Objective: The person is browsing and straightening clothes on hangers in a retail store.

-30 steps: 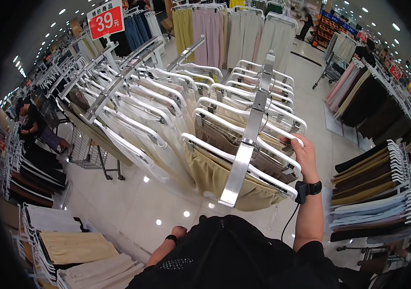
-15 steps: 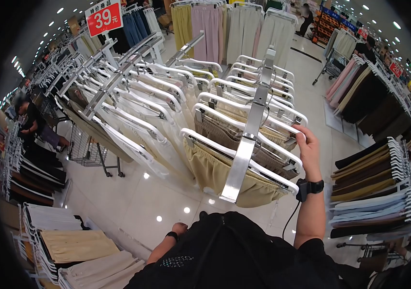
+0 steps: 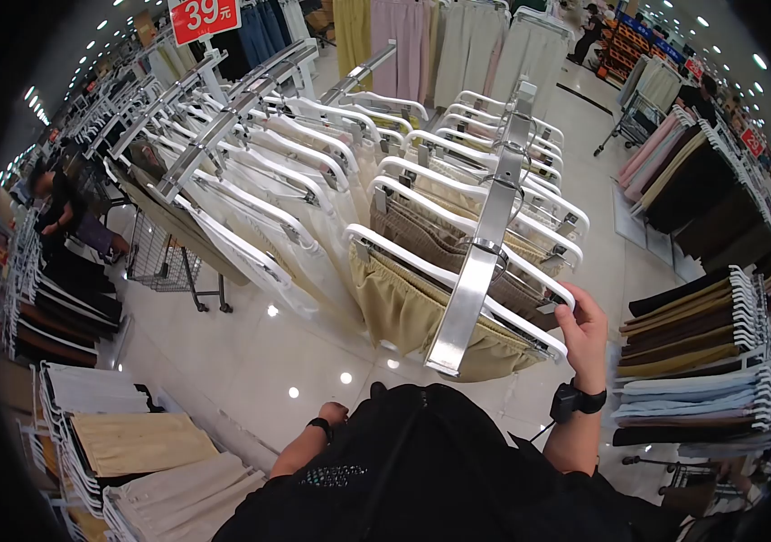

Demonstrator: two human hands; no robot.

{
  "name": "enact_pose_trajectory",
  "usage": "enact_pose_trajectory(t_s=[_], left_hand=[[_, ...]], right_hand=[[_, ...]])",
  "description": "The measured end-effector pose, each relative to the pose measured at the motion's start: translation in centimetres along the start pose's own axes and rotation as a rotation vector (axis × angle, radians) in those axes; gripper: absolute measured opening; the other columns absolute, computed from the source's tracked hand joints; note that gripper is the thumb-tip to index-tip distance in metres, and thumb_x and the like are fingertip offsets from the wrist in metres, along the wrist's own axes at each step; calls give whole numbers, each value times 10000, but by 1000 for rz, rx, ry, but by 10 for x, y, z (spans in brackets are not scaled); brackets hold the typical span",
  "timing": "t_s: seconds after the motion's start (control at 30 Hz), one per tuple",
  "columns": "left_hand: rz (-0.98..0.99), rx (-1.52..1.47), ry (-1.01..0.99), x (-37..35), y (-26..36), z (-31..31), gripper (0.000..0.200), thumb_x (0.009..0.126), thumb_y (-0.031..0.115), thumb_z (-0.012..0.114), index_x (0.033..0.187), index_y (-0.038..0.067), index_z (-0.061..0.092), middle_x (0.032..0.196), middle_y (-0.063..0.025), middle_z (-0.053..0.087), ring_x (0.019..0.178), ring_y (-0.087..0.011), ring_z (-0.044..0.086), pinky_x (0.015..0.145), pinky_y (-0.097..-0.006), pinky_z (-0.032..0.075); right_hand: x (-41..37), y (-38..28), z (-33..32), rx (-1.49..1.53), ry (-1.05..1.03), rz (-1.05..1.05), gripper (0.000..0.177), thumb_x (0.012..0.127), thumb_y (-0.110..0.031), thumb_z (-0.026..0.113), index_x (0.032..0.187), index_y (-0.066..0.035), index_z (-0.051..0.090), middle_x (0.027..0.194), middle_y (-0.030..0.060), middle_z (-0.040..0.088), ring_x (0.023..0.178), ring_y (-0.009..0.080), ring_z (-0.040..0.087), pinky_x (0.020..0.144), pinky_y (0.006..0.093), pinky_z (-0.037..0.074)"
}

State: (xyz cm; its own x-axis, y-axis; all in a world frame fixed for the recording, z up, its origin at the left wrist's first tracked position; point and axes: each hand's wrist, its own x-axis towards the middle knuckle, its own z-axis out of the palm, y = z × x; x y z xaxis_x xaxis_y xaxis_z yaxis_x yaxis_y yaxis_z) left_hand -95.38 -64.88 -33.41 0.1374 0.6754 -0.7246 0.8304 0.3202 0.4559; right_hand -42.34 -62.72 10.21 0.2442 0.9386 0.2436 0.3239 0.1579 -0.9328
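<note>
Brightly lit by ceiling lights (image 3: 758,61), upper left and right; glaring off floor (image 3: 232,348) left of centre; curved, black-edged.

Glossy pale floor (image 3: 242,348) left of the grip mirrors ceiling lights (image 3: 758,61); loaded clothes racks (image 3: 736,312) stand to its right

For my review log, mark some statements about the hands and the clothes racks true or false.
1. The right hand touches the end of a white hanger. True.
2. The left hand grips the metal rail. False: it hangs low, apart from the rail.
3. The garment at the rail's near end is khaki with a gathered waist. True.
4. The red price sign shows 59. False: it shows 39.
5. Both wrists wear something black. True.
</note>
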Motion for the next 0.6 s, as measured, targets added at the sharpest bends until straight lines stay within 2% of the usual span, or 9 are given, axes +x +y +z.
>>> enact_pose_trajectory(t_s=[0.03,0.07,0.3,0.4,0.47,0.5,0.57,0.6], left_hand=[[-61,-67,-1,-7,14,-8,274,853,244,636,941,26,777,903,-132,776,815,-274,747,786,-390,588],[26,-57,-33,8,5,-7,278,876,218,613,897,-10,772,810,-119,768,704,-224,736,701,-367,584],[-15,-84,22,4,36,-17,282,872,221,616,901,-10,774,807,-112,766,686,-214,730,686,-361,584],[-25,-121,-4,12,20,-7,284,870,247,617,927,24,782,870,-125,777,775,-257,747,746,-378,588],[201,198,-12,20,-6,6,289,868,283,616,924,63,794,975,-140,778,913,-307,740,828,-409,573],[205,199,-7,16,-11,8,289,868,283,616,924,63,794,975,-140,778,913,-307,740,828,-409,573],[94,93,11,7,-15,10,297,858,324,640,942,86,796,1039,-155,760,1021,-338,710,914,-434,552],[-15,35,8,2,-13,9,302,855,329,653,967,85,792,1037,-164,755,1023,-337,712,928,-438,552]], right_hand=[[1,2,1,10,28,-6,334,1005,-142,673,1292,25,643,1147,72,713,1052,137,624,951,287,472],[2,5,3,20,56,-12,316,1012,-138,664,1283,24,650,1129,62,716,1025,125,616,927,276,468],[20,12,8,-1,187,-61,259,1032,-153,646,1231,6,689,1051,26,712,964,101,581,871,258,452],[26,15,9,3,236,-55,261,1032,-167,651,1222,6,694,1040,17,703,947,94,574,852,257,449],[29,20,7,21,247,-43,260,1031,-167,654,1220,7,694,1038,15,701,947,98,576,857,254,446],[29,22,7,22,249,-49,260,1031,-167,654,1220,7,694,1038,15,701,947,98,576,857,254,446],[30,25,6,13,257,-68,265,1020,-157,667,1216,20,693,1082,41,711,926,84,568,824,241,460],[30,22,8,13,256,-84,265,1020,-157,667,1216,20,693,1082,41,711,926,84,568,824,241,460]])
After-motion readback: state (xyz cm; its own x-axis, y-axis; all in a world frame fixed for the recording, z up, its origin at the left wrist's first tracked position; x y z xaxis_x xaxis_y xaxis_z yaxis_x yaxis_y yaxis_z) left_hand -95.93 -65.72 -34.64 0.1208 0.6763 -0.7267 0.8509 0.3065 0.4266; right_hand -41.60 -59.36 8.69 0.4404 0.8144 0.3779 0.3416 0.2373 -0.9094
